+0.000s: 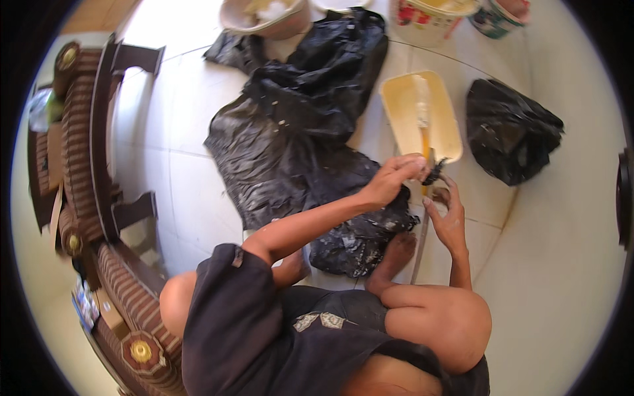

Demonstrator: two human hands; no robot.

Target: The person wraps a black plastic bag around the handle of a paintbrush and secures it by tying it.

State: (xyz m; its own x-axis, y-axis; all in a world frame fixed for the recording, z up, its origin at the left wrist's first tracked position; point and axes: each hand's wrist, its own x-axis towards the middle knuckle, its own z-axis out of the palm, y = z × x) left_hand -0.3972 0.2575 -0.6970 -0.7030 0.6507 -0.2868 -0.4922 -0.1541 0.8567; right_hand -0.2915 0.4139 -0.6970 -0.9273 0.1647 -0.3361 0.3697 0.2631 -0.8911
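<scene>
At the far left stands a wooden sofa [86,198] with striped cushions, well apart from the work on the pale tiled floor [185,198]. Next to the right, a big black plastic sheet [290,138] lies crumpled across the tiles, running from the tubs [264,16] at the top down to the person's bare foot [396,254]. The left hand [393,178] reaches out over that sheet with its fingers pinched shut on a small dark tuft [436,173], which looks like the bristle end of a paintbrush. Just beyond the tuft lies a cream tray [422,115] with a pale stick resting in it. The right hand [448,218] sits just below and beside the tuft, palm turned up and fingers loosely curled; whether it grips the brush handle I cannot tell, since the left hand hides that part. To work the bristles well, it seems best to keep the pinch near their root, pull along their length rather than across, and hold them over the tray so drips land there. Furthest right, a bunched black bag [512,132] sits apart on the floor.
</scene>
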